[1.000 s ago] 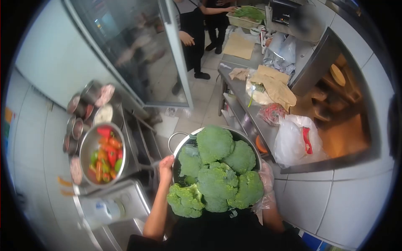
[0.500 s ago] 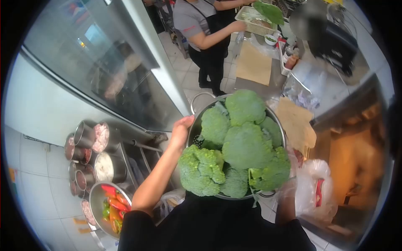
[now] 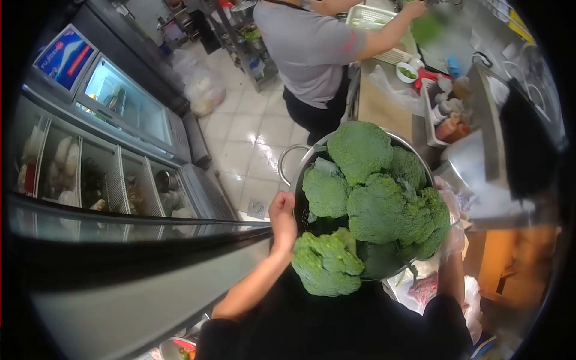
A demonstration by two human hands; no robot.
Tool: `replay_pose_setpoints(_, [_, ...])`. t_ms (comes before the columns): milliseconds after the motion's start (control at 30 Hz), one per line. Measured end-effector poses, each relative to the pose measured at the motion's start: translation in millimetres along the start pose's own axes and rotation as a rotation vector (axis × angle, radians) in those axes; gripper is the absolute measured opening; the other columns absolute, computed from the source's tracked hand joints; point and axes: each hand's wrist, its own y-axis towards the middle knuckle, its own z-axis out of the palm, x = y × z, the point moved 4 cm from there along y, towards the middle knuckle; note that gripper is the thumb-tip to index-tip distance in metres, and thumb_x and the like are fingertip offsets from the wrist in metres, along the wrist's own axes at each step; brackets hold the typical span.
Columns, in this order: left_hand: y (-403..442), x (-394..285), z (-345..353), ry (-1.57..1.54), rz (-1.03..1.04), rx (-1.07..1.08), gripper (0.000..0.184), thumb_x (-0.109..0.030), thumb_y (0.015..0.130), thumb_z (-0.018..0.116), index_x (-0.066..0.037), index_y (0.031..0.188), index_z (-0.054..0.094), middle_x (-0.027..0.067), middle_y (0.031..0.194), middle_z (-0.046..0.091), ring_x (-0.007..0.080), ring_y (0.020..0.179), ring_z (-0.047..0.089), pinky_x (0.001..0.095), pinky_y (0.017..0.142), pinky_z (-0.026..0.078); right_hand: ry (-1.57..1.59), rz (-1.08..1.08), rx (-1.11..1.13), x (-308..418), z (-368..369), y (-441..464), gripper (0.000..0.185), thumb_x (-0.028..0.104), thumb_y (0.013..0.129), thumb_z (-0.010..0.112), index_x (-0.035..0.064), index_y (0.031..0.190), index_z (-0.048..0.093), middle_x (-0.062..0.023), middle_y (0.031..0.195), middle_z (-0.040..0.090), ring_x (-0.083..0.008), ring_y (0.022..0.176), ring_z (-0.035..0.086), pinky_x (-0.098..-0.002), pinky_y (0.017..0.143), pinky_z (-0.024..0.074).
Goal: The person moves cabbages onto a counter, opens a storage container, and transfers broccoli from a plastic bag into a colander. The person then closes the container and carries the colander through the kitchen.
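Note:
A round metal colander (image 3: pixel 307 225) is held in front of my body, heaped with several large heads of green broccoli (image 3: pixel 378 207). My left hand (image 3: pixel 283 221) is bare and closed on its left side, just below the loop handle (image 3: pixel 287 163). On the right side, my right hand (image 3: pixel 451 219) wears a clear plastic glove and grips the colander; its fingers are partly hidden by the rim and broccoli. One head of broccoli (image 3: pixel 327 263) overhangs the near left rim.
A co-worker (image 3: pixel 312 57) in a grey shirt stands ahead at a counter with a basket (image 3: pixel 396 55) and a tray of bottles (image 3: pixel 438 120). Shelves of food (image 3: pixel 84 171) and a lit glass-door fridge (image 3: pixel 129 108) are at the left. Tiled floor (image 3: pixel 240 132) shows between.
The view has moved forward along the counter, past the glass door. The colander, still in both hands, sits further right in view. The co-worker appears closer, and the pepper bowl has slid to the bottom edge.

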Motion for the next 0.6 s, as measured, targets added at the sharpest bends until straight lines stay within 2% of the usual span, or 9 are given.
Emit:
replay_pose_setpoints(67, [1.4,-13.8,-1.3,0.001,-0.04,-0.14,0.03,-0.019,0.094,0.049,-0.007,0.068,0.039,-0.006,0.066,0.031,0.0059,0.063,0.028,0.0228,0.056,0.025,0.013,0.051,0.036,0.6,13.8,35.5,0.028,0.002,0.079,0.056,-0.0034,0.106,0.056,-0.0094,0.091,0.063,-0.0173,0.072,0.061,-0.0258,0.065,0.0493])
replay_pose_setpoints(300, [58.4,-20.8,-6.5,0.061,-0.006,-0.332,0.03,-0.019,0.094,0.048,-0.005,0.069,0.04,-0.0037,0.065,0.034,0.0068,0.063,0.03,0.0241,0.057,0.028,-0.129,0.083,0.262,14.0,71.0,164.2,0.023,0.004,0.081,0.056,-0.0023,0.103,0.057,-0.0088,0.09,0.062,-0.0167,0.072,0.06,-0.0268,0.064,0.0488])
replay_pose_setpoints(367, [83.1,-19.8,-7.8,0.1,0.002,-0.385,0.029,-0.019,0.094,0.048,-0.004,0.07,0.041,-0.0033,0.065,0.035,0.0075,0.063,0.031,0.0247,0.058,0.029,-0.009,0.067,0.226,11.8,84.4,207.5,0.016,-0.004,0.078,0.057,-0.0002,0.092,0.061,-0.0101,0.08,0.065,-0.0176,0.063,0.063,-0.0292,0.056,0.0543])
replay_pose_setpoints(400, [82.8,-20.1,-6.6,0.152,0.007,-0.41,0.029,-0.018,0.094,0.048,-0.004,0.07,0.042,-0.0028,0.065,0.035,0.0082,0.063,0.032,0.0253,0.058,0.03,0.007,0.067,0.242,3.0,79.7,220.9,0.016,-0.004,0.078,0.057,-0.0002,0.092,0.061,-0.0101,0.08,0.065,-0.0176,0.063,0.063,-0.0292,0.056,0.0543])
replay_pose_setpoints(433, [93.5,-21.5,-6.2,0.157,0.014,-0.424,0.029,-0.018,0.094,0.048,-0.004,0.07,0.042,-0.0028,0.065,0.035,0.0082,0.063,0.032,0.0253,0.058,0.03,-0.224,-0.117,0.324,6.3,88.7,240.9,0.015,-0.005,0.078,0.055,0.0004,0.091,0.061,-0.009,0.08,0.065,-0.0166,0.062,0.063,-0.0283,0.055,0.0537])
replay_pose_setpoints(500, [110.3,-21.4,-7.3,0.118,-0.019,-0.483,0.028,-0.017,0.093,0.048,-0.004,0.069,0.042,-0.0019,0.064,0.037,0.0095,0.063,0.034,0.0263,0.059,0.031,-0.447,-0.3,0.4,7.9,99.2,271.0,0.014,-0.005,0.079,0.054,0.001,0.09,0.061,-0.008,0.079,0.065,-0.0156,0.06,0.062,-0.0275,0.055,0.0532])
replay_pose_setpoints(533, [117.0,-22.4,-8.9,0.121,-0.026,-0.49,0.028,-0.017,0.093,0.048,-0.004,0.069,0.042,-0.0019,0.064,0.037,0.0095,0.063,0.034,0.0263,0.059,0.031,-0.171,0.022,0.446,5.5,110.8,283.1,0.014,-0.002,0.081,0.054,0.0005,0.093,0.061,-0.0073,0.083,0.063,-0.0146,0.064,0.06,-0.0271,0.058,0.0517])
replay_pose_setpoints(600, [133.3,-29.7,-11.3,0.195,0.022,-0.508,0.027,-0.015,0.093,0.048,-0.003,0.069,0.042,-0.0009,0.064,0.038,0.0096,0.063,0.034,0.0263,0.059,0.031,0.098,0.341,0.481,11.6,134.2,289.0,0.015,0.001,0.082,0.054,-0.0001,0.096,0.06,-0.0065,0.086,0.062,-0.0136,0.069,0.059,-0.0267,0.061,0.0502])
